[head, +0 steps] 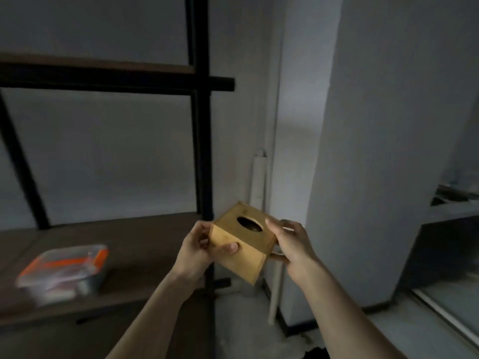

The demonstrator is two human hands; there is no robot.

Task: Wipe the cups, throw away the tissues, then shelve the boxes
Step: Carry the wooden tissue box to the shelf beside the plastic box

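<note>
A square wooden tissue box (241, 252) with an oval slot in its top hangs tilted in the air, just right of the shelf's black upright. My left hand (199, 251) grips its left side, thumb across the front face. My right hand (290, 244) holds its right side, fingers wrapped around the far edge. No tissue shows in the slot. The brown shelf board (145, 244) lies to the left and slightly below the box.
A clear lidded container (64, 270) with orange clips sits on the shelf board at left. Black metal frame posts (204, 151) and a higher shelf (98, 71) rise above. A white wall corner and a pipe stand right; a dark counter edge (445, 229) shows far right.
</note>
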